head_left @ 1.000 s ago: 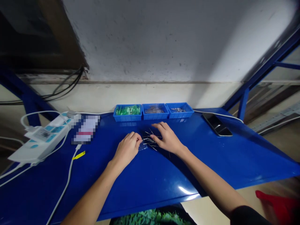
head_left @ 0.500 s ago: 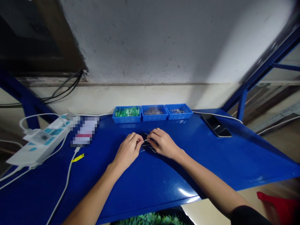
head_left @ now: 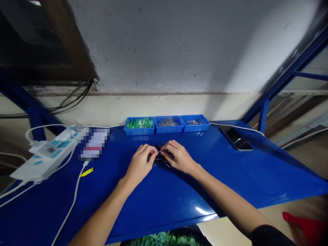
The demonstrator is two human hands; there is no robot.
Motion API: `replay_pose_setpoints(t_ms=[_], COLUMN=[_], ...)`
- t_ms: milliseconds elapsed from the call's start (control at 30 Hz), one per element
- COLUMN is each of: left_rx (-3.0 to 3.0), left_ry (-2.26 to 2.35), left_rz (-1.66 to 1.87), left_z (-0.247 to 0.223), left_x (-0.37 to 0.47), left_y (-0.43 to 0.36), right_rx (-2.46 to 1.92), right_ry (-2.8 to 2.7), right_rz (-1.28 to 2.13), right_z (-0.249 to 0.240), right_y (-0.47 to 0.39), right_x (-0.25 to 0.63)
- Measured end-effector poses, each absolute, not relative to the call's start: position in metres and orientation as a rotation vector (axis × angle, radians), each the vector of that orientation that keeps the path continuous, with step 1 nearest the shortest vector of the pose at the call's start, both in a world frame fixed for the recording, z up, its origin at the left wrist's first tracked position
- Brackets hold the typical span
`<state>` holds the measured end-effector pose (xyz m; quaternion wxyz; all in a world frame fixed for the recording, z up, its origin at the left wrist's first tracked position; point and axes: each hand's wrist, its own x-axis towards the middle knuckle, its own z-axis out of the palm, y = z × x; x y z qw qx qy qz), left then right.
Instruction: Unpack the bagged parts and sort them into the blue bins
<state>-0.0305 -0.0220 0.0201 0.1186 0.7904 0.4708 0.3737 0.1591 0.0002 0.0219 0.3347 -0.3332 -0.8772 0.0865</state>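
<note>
Fingertips of my left hand (head_left: 141, 160) and my right hand (head_left: 178, 156) meet over the middle of the blue table, both pinched on one thin, shiny metal piece (head_left: 159, 152). The piece is too small for me to tell its exact kind. Beneath and between the hands lie several slim dark and silvery rods (head_left: 166, 163), partly hidden by the right fingers. Just beyond the hands stands a row of blue bins: one with green pieces (head_left: 139, 123), one with brownish-grey pieces (head_left: 167, 122) and one with slender metal pieces (head_left: 194, 122).
A white power strip (head_left: 48, 155) with plugs and cables sits at the left. Beside it lies a blurred-out phone (head_left: 94, 143) on a white cable (head_left: 74, 198) with a yellow tag. A dark phone (head_left: 236, 138) rests at the right. Behind the table (head_left: 159, 205) rises a wall.
My fingertips have come slightly closer together on the small metal piece, so less of it shows. The view has shifted a little; the other things stay where they were.
</note>
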Motion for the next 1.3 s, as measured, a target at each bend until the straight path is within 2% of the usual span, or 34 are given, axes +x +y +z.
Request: replay_pose_setpoints(t_ms=[1300], left_rx=[2.285], left_ry=[1.381], left_rz=[1.155], left_z=[0.0223], left_x=[-0.0305], left_y=[-0.0224], right_rx=[-0.852], right_ry=[-2.274], right_rz=[0.225], right_z=[0.0241], right_y=[-0.0011], right_x=[0.1583])
